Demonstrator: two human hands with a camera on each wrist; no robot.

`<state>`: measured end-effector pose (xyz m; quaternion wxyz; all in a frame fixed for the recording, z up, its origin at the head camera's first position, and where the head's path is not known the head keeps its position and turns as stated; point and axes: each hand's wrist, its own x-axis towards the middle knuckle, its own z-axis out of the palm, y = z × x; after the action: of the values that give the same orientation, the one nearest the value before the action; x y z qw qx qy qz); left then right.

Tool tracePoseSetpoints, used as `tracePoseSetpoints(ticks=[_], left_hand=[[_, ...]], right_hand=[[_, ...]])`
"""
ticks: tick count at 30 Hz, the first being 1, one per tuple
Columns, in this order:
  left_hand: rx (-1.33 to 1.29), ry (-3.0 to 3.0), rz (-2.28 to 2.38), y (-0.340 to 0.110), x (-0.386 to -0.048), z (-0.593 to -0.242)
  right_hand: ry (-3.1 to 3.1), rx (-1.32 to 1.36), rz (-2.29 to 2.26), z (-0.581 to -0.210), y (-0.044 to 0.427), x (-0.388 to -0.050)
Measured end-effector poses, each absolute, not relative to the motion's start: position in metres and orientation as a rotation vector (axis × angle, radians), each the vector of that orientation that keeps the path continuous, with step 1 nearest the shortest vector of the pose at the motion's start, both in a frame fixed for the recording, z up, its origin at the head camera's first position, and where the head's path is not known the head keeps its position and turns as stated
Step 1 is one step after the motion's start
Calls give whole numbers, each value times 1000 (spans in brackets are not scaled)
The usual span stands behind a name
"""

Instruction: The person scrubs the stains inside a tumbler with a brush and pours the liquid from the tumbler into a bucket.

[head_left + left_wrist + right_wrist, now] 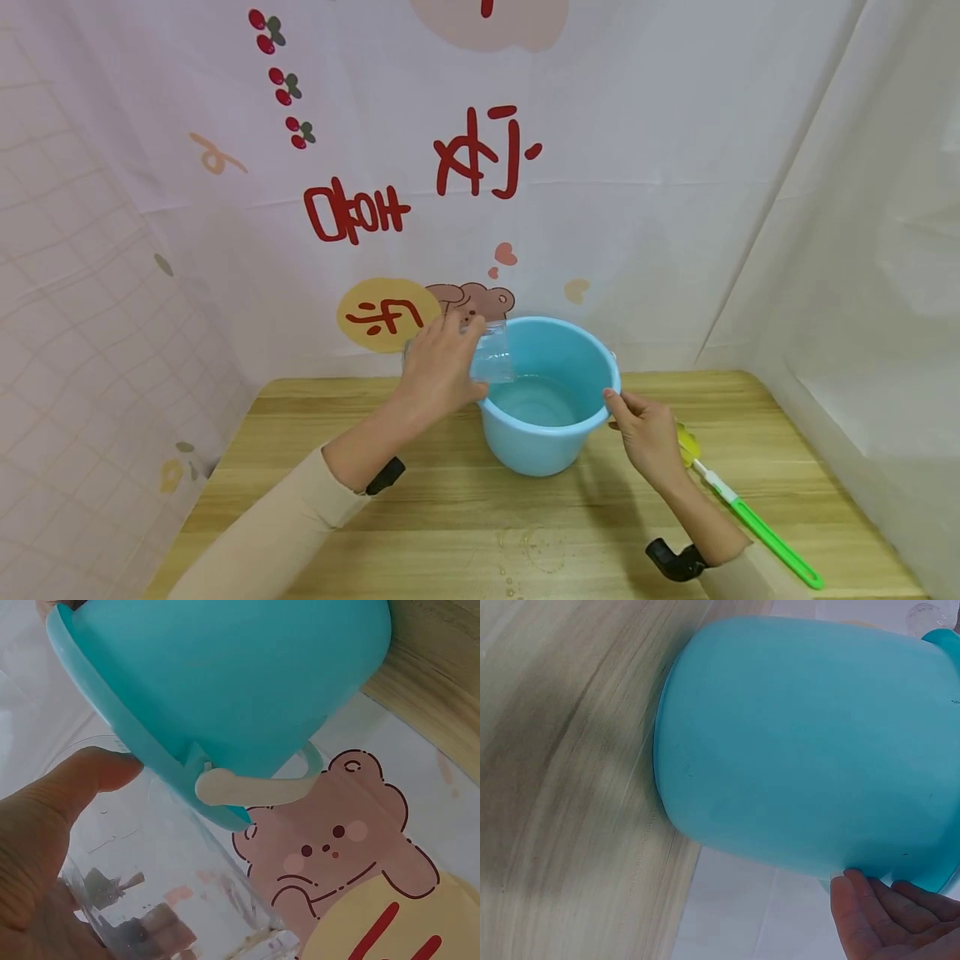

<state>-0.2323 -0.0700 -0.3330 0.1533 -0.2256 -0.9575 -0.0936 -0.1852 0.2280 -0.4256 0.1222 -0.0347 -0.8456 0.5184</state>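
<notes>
A light-blue plastic bucket (pixel 534 454) stands on the table, with what looks like clear water and ripple rings at its bottom. My left hand (pixel 437 364) grips a clear cup (pixel 495 354), tipped on its side with its mouth over the bucket's left rim. In the left wrist view, the thumb lies along the transparent cup (pixel 142 840), close to the bucket's white handle (pixel 255 787). On the other side my right hand (pixel 647 435) pinches the bucket's rim, thumb on top. The right wrist view shows those fingers (pixel 855 911) under the rim.
To the right lies a long brush with a green handle (pixel 776 540) and a yellow head (pixel 687 446), partly behind the right hand. Wet drops and a ring mark (pixel 543 550) dot the wooden table (pixel 420 533) in front. A printed white cloth (pixel 645 233) hangs close behind the bucket.
</notes>
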Motion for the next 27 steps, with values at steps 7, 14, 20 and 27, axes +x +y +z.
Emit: tracePoseSetpoints(ticks=[7, 14, 20, 27], left_hand=[[-609, -2749, -386, -78, -233, -336], [-602, -2713, -470, -86, -231, -341], [-566, -2690, -578, -91, -230, -346], [-516, -2658, -696, -97, -226, -355]], right_hand=[[-2488, -139, 1503, -426, 227, -185], [-2485, -121, 1498, -427, 227, -186], [-2488, -118, 1492, -425, 227, -185], [-2515, -126, 1481, -425, 227, -184]])
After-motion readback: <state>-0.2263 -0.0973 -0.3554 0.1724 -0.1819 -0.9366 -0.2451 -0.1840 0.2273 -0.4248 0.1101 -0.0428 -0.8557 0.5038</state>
